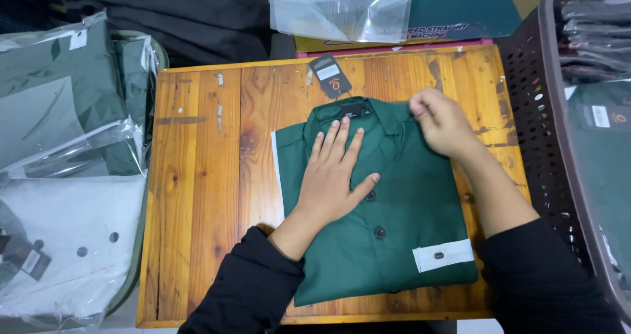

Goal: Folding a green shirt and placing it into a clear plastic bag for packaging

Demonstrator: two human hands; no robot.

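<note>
bagged shirts (pixel 66 143) left (stacked); brown basket (pixel 552 110) right | clear bags (pixel 342 5) behind table (pixel 197 209)

A folded green shirt (pixel 388 229) is laid on the wooden table (pixel 204 196). It is pressed flat by the left hand (pixel 335 176), while its collar edge is pinched by the right hand (pixel 444 123). A dark hang tag (pixel 330 75) is seen just above the collar.

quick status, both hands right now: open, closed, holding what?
Left hand: open, palm flat on the folded green shirt, holding nothing.
Right hand: fingers closed, pinching the shirt fabric beside the collar.
</note>
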